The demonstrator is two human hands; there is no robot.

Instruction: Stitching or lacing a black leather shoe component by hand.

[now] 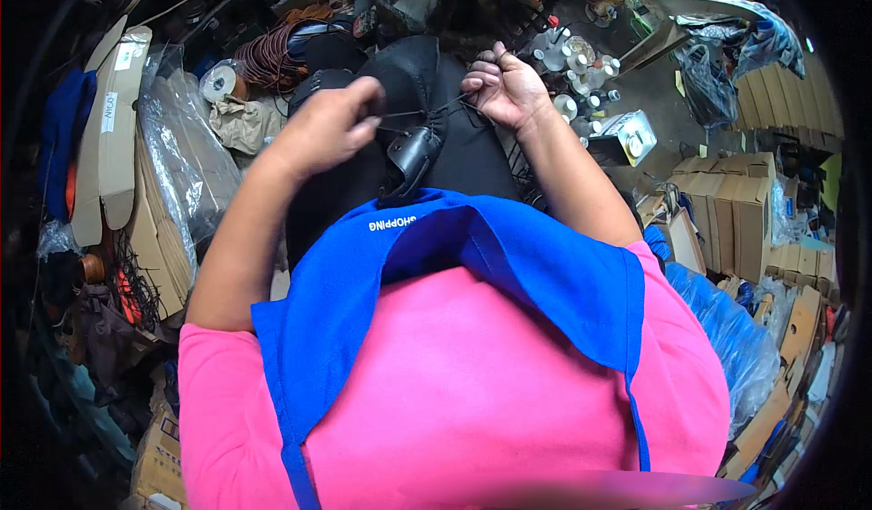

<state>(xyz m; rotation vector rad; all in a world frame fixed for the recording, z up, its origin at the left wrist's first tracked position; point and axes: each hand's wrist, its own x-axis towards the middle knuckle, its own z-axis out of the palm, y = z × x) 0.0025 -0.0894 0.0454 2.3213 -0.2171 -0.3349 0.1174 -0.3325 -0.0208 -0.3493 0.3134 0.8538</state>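
Observation:
A black shoe (411, 154) with stitches along its edge is held between my legs, just beyond the blue apron (341, 265). Dark thread (400, 114) runs from the stitched edge out to both sides, drawn fairly straight. On the left, my left hand (336, 127) is closed in a pinch on one end, its fingers slightly blurred. My right hand (509, 89) is raised beyond the shoe's right side, palm partly up. Its fingers are curled round the other end of the thread. Neither hand touches the shoe itself.
White bottles (570, 60) crowd the floor beyond my right forearm, beside a square metal tin (625, 138). Cardboard boxes (727, 210) are stacked at right. Upright cardboard (109, 147) and clear plastic sheeting (177, 138) stand at left, near a thread spool (221, 83) and coiled brown cord (270, 59).

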